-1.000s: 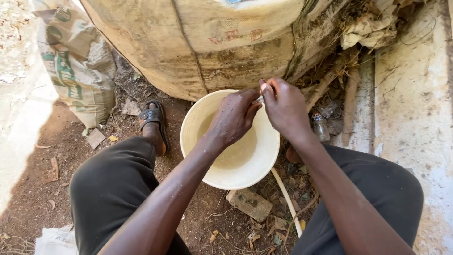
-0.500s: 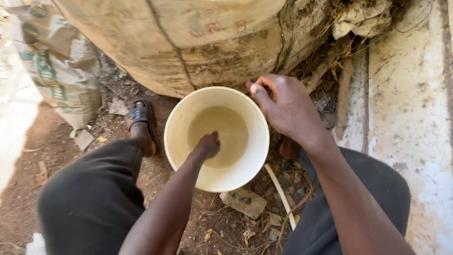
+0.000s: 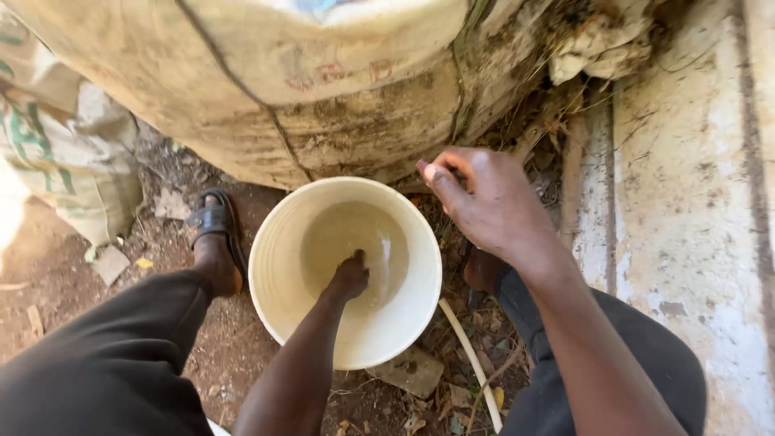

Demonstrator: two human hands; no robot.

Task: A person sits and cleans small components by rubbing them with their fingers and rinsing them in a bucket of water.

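Cream plastic bucket [image 3: 274, 274], rigid, water-heavy, likely slippery: best gripped at the rim. Left hand [image 3: 349, 277] dipped in, curled; right hand [image 3: 484, 202] loosely closed, empty.

A cream-yellow bucket [image 3: 278, 274] is holding murky, pale-brown water [image 3: 355, 242]. The big tank [image 3: 266, 89] is showing dirty beige with faded reddish marks (and dark seams). A black sandal [image 3: 214, 218] is sitting on reddish-brown soil [image 3: 48, 274]; the sack [image 3: 56, 153] is showing tan with green print.
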